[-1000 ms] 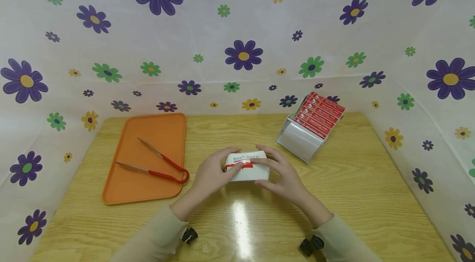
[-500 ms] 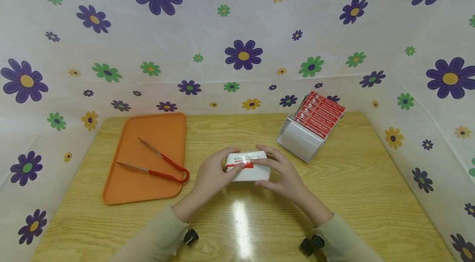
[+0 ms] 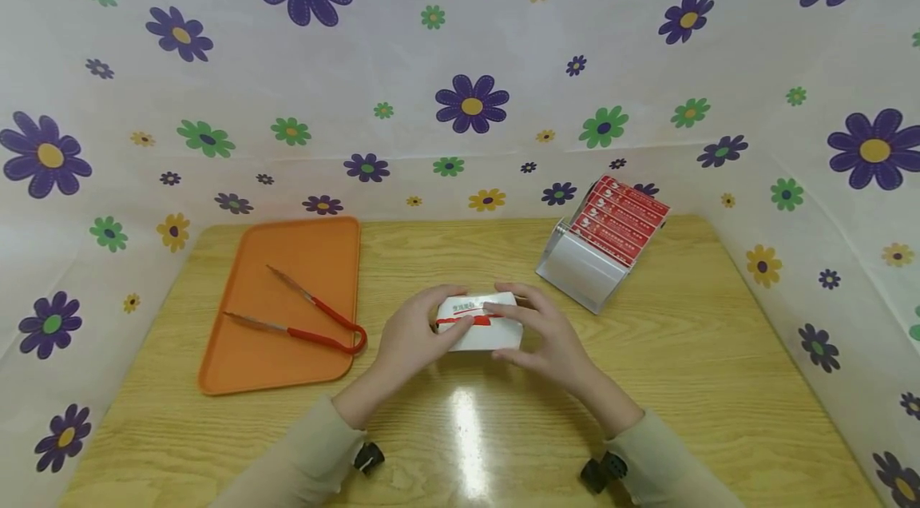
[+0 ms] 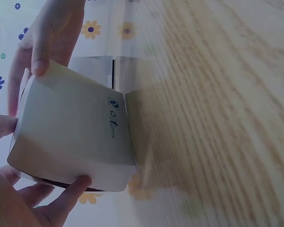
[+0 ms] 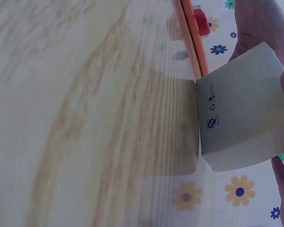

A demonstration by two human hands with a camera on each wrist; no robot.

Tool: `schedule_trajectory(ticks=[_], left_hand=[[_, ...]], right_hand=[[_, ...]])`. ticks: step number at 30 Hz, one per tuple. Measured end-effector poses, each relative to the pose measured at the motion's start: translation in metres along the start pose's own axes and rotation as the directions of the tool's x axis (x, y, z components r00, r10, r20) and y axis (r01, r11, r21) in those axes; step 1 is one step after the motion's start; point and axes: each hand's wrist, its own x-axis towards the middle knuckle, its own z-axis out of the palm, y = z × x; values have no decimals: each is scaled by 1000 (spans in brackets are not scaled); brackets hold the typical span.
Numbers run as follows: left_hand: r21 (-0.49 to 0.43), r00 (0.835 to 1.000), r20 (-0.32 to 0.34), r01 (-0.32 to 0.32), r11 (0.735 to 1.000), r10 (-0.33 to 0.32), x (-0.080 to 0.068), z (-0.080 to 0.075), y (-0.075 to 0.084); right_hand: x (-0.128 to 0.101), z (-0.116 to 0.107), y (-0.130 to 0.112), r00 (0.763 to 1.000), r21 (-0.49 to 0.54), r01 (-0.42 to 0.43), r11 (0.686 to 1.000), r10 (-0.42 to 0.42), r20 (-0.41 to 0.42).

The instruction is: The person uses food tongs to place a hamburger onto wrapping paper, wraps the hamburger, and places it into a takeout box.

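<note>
On a wooden table (image 3: 683,380) walled in by flowered cloth, both hands clasp a small white paper box (image 3: 480,326) at the centre: left hand (image 3: 410,340) curled round one end, right hand (image 3: 546,332) pressing a red sticker strip (image 3: 467,320) across its closed top. Sealing looks nearly done. Beyond lie tongs (image 3: 309,324) on an orange tray (image 3: 287,252) and a sticker dispenser (image 3: 600,244).

Print on white box (image 3: 480,323) too small to read, its sides covered by hands

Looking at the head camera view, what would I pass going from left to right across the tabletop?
Orange tray with red-handled tongs, left hand, white box, right hand, silver holder with red packets.
</note>
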Motion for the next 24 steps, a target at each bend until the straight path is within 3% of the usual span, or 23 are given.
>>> schedule_trajectory(ticks=[6,14,21,24], left_hand=[[15,999,44,-23,1000,22,-2,-3,-1],[-35,999,25,31,999,-30,-4,-4,0],[38,998,52,-35,999,33,-6,-5,3],[39,998,57,-30,999,27,-6,-4,3]], right_hand=[[1,-2,-1,992,101,-128,987,127,15],[0,-4,5,992,113,-112,987,104,76],[-1,-2,8,999,104,-40,994,37,35],[-1,-1,7,999,129,-42,991,41,12]])
